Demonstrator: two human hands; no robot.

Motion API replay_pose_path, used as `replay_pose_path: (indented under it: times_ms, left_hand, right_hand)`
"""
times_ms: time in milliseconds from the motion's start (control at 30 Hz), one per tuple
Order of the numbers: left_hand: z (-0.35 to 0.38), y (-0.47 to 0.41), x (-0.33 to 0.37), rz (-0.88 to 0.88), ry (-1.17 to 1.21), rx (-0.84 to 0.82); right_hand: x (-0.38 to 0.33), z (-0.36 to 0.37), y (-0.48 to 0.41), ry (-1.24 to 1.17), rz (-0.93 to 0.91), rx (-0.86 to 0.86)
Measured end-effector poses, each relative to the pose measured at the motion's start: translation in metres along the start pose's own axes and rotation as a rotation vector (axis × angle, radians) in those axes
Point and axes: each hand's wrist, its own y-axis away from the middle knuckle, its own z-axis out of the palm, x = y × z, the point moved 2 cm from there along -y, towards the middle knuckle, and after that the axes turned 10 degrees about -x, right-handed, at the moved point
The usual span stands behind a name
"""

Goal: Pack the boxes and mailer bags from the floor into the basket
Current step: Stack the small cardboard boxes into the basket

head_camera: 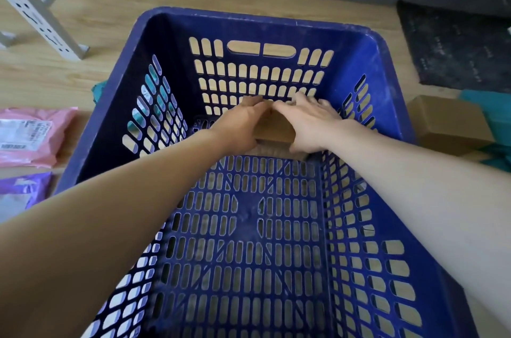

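A big blue slotted plastic basket (pixel 359 66) fills the middle of the view. Deep inside it, against the far wall, a small brown cardboard box (pixel 273 128) sits low near the bottom. My left hand (pixel 239 124) grips the box's left end and my right hand (pixel 312 123) grips its right end, so most of the box is hidden. Outside the basket on the floor lie a pink mailer bag (pixel 33 133) and a purple mailer bag (pixel 25 191) at the left. Another brown cardboard box (pixel 448 124) rests at the right beside teal mailer bags (pixel 495 113).
A grey metal shelf frame (pixel 41 11) stands at the far left on the wooden floor. A dark mat (pixel 456 44) lies at the far right by the grey wall. A teal bag (pixel 98 91) peeks out behind the basket's left side.
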Motion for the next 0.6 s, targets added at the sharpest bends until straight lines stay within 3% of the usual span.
replay_pose_path:
  times_ms: [367,600]
  left_hand:
    - [0.002,0.008,0.006,-0.057,-0.029,0.038]
    - [-0.043,0.037,0.041,-0.049,-0.035,0.044]
  right_hand:
    - [0.013,0.001,0.006,-0.059,0.072,0.005]
    - [0.014,-0.039,0.055,-0.190,0.030,0.098]
